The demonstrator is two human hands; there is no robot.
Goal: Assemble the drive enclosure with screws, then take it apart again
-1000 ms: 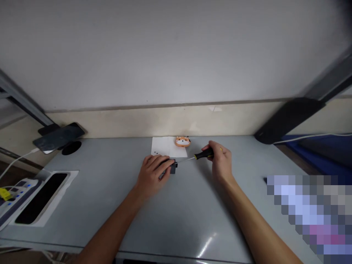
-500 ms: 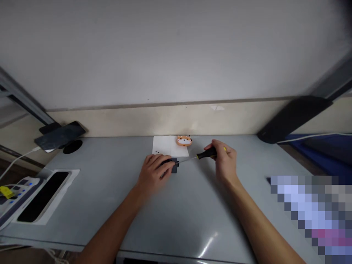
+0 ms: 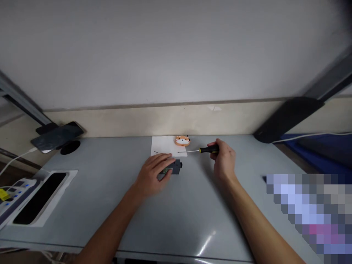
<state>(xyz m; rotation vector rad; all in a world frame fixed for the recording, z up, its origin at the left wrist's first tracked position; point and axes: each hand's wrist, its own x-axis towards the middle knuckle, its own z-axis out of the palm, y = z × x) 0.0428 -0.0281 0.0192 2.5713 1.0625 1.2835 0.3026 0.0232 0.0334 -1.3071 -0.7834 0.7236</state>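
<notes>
My left hand [image 3: 154,173] is closed around a small dark grey boxy device [image 3: 176,167] on the table; part of a green circuit board shows between the fingers, and the rest is hidden. In my right hand [image 3: 224,157] is a screwdriver [image 3: 209,149] with a black and yellow handle. Its thin shaft points left, and the tip hovers over or near the white paper [image 3: 165,143], apart from the device. Several tiny dark bits, perhaps screws, lie on that paper. An orange animal-faced case [image 3: 183,140] sits at the paper's right side.
A phone on a stand [image 3: 57,137] is at the back left. Closer, another phone [image 3: 41,198] lies on white paper beside a power strip [image 3: 16,194]. A black cylindrical object [image 3: 286,119] leans at the back right. A pixelated area covers the right edge of the grey table [image 3: 170,227].
The screwdriver's tip has come away from the device and lifted toward the paper. More of the device's body and its green board now show under my left hand.
</notes>
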